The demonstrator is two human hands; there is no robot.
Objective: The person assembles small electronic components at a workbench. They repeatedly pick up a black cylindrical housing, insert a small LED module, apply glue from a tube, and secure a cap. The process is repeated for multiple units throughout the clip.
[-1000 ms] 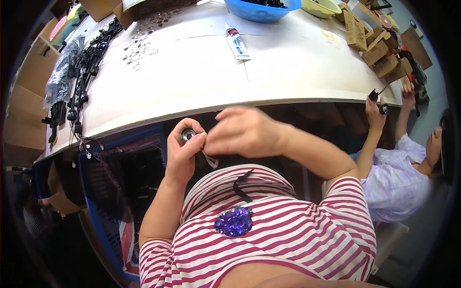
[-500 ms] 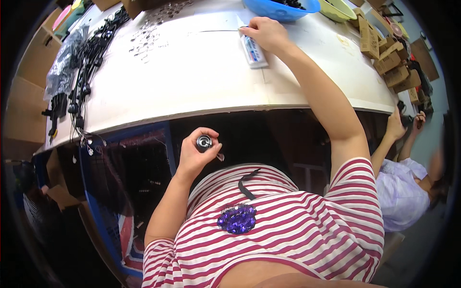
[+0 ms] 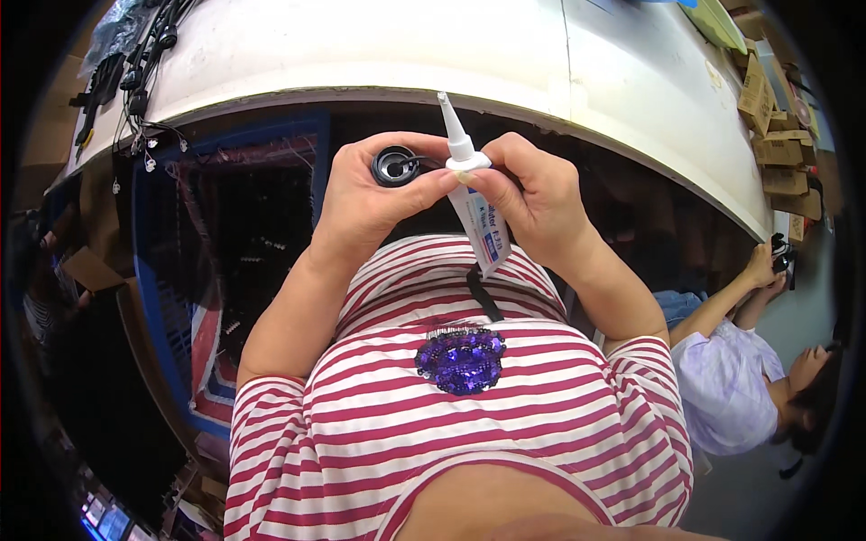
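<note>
In front of my chest, beyond the table's near edge, my two hands meet. My left hand is closed around a small black cylindrical part with a silvery ring inside its open end, facing up. A thin dark cable runs from it toward the fingers. My right hand pinches a white and blue glue tube just below its collar. The tube's long tapered white nozzle points up and away from me. My left thumb tip lies against the tube's neck.
The white table spans the far side. Black cables with white connectors hang over its left edge. A blue-framed crate stands below at left. Small cardboard boxes are stacked at right, near a co-worker holding something dark.
My right hand has brought the glue tube from the tabletop back to my left hand. My left hand has moved slightly farther out with the black part. The view has shifted.
</note>
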